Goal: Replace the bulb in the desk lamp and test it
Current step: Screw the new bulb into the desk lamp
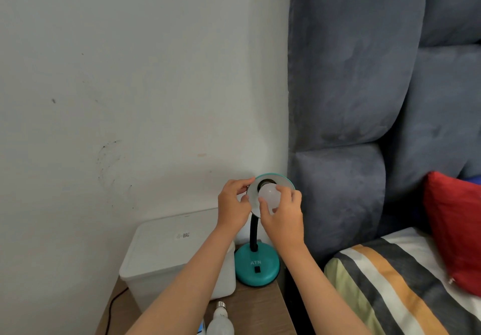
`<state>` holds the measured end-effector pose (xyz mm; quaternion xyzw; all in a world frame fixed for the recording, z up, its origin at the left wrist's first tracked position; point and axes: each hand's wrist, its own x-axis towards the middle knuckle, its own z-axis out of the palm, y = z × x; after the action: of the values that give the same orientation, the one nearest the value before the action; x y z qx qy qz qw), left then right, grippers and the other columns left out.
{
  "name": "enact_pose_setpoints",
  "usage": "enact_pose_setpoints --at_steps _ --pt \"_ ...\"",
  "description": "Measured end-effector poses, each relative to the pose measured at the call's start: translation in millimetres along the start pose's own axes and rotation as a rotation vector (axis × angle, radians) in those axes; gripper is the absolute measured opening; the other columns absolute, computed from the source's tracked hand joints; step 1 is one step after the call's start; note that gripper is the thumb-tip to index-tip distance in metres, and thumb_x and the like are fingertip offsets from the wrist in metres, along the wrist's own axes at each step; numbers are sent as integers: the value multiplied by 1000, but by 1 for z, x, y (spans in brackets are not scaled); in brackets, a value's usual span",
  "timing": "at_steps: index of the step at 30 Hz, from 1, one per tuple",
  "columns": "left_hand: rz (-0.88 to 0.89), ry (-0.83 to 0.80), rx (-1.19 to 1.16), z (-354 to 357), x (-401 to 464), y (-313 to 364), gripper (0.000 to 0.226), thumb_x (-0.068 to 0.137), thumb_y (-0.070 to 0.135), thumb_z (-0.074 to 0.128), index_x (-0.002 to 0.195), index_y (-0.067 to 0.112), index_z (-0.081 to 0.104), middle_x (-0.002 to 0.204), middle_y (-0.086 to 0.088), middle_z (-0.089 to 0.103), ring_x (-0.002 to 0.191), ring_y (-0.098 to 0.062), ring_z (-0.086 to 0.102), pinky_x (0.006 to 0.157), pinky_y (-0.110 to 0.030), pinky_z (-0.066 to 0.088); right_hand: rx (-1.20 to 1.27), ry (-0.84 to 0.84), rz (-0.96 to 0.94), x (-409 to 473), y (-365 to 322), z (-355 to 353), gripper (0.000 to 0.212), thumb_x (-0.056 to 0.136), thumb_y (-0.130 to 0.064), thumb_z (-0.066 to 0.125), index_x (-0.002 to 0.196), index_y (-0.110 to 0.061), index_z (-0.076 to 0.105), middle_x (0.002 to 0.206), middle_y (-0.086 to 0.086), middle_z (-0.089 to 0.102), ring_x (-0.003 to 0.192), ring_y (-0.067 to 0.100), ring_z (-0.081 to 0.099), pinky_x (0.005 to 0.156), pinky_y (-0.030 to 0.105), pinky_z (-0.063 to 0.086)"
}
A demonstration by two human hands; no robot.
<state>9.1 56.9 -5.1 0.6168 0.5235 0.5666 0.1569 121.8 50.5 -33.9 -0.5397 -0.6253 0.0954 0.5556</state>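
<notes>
Seemingly frosted round bulb [269, 195] in right hand [282, 217].

Soft even daylight, faint wall [130, 74] shadows, slightly soft focus, wide-angle bowing

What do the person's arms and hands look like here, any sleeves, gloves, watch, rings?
Both forearms are bare right up to the bottom edge of the picture, so no sleeves show. The left hand and right hand have no gloves. No watch, band or bracelet shows on either wrist, and no rings on the fingers that can be seen. No markings, tape or cables on the arms. Fingernails look short and plain.
</notes>
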Motion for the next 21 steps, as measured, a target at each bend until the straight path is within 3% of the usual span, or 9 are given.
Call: enact_pose_setpoints --at_steps 4,7,9,11,14,18,21 --pt "-1 6 -7 0 -1 0 46 80 -14 51 110 18 65 105 1 59 93 -7 58 83 1 40 22 -26 -64 -1 2 -1 46 83 -24 66 123 -11 48 122 11 44 86 26 62 68 34 58" --pt "3 5 -2 -1 0 -1 46 79 -14 51 109 18 65 104 0 60 93 -6 57 82 1 40 26 -68 -72 -1 4 -4 49 83 -25 67 128 -19 50 120 10 48 72 17 60 64 16 47" --pt "3 4 -3 0 -1 0 46 80 -14 51 109 18 65 104 1 59 93 -6 57 82 1 40 29 -22 -32 0 2 -4 48 82 -29 69 126 -15 53 113 11 53 65 14 56 58 8 37" --pt "1 8 -11 1 -2 1 46 80 -15 50 109 18 65 104 1 59 94 -7 58 82 2 39 40 9 13 3 -2 -5 48 81 -31 69 122 -11 53 109 14 55 72 18 58 60 15 42" --pt "5 19 -14 1 -2 0 47 79 -15 50 108 18 65 103 1 59 93 -7 57 82 1 39 83 -19 28 2 -4 -5 53 79 -28 72 124 -12 49 118 12 48 91 24 59 71 26 50" --pt "11 16 -4 1 -2 -1 47 79 -15 50 109 17 65 103 1 59 92 -6 57 82 1 40 98 -44 56 2 1 -6 55 77 -26 73 123 -12 47 118 9 49 89 19 56 67 14 43" --pt "11 7 -14 3 -5 0 47 79 -15 50 108 18 65 103 2 58 93 -4 57 82 1 39 126 3 170 5 1 -7 58 75 -37 74 115 -5 45 112 15 55 92 23 56 66 21 42"
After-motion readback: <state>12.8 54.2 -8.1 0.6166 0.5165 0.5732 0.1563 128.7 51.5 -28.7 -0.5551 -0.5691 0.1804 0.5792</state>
